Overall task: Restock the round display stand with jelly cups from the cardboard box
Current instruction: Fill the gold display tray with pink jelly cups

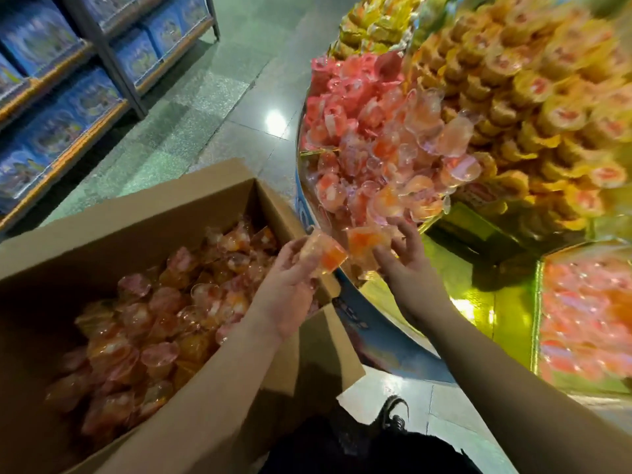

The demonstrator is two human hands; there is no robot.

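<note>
Two jelly cups sit mid-frame, just below centre, w/ the rest split between box and stand. Left hand grips one cup (clear plastic, orange jelly inside), fingers curled round it, held over the box's right edge. Right hand is just beside it to the right, fingers curled about a second cup; motion blur makes the exact grip hard to read, but the cup is against its fingertips. The two cups are near each other, not clearly touching.

Box, cardboard, fills lower left, flaps open, still heaped w/ loose cups in pink and orange. Stand curves in right of centre, its blue rim just beyond the box's far right corner. On it a pile of pink and orange cups rises directly above the hands. Further right and up, a tall yellow stack of packs, blurred. Lower right, a gold-edged bin holding more pink-orange cups.

Upper left: shelves w/ blue packs. Tiled floor between, w/ a light glare spot. Dark clothing at bottom centre
</note>
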